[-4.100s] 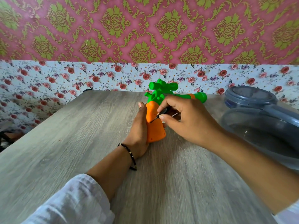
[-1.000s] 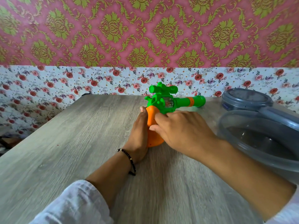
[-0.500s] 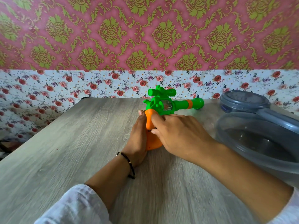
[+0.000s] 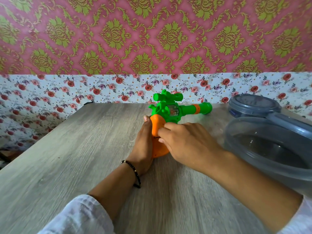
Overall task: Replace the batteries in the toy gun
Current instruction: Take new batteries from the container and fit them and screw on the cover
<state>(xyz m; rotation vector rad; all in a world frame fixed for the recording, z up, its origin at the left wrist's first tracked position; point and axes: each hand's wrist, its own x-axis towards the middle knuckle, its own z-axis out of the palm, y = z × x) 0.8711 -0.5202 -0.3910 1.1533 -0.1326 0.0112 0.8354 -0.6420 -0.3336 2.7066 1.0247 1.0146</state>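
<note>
A person's 2 bare hands work on a toy gun point(image 4: 170, 114) lying on its side on a grey wood-grain table point(image 4: 70, 157), toward the far edge and a little right of the middle. The gun has a green body with a scope on top, a green barrel with 1 orange band pointing toward the right edge, and an orange grip pointing back toward the viewer. The left hand point(image 4: 143, 146), with a dark beaded bracelet point(image 4: 133, 173) at the wrist, lies against the left side of the orange grip, thumb tip up beside it, steadying it. The right hand point(image 4: 184, 144) covers the right side of the grip, fingertips curled and pressed onto the orange plastic; whether it holds anything is hidden. Near the table's right edge sits a clear grey plastic container point(image 4: 270, 149), with a round grey lid point(image 4: 253, 105) just behind it.
</note>
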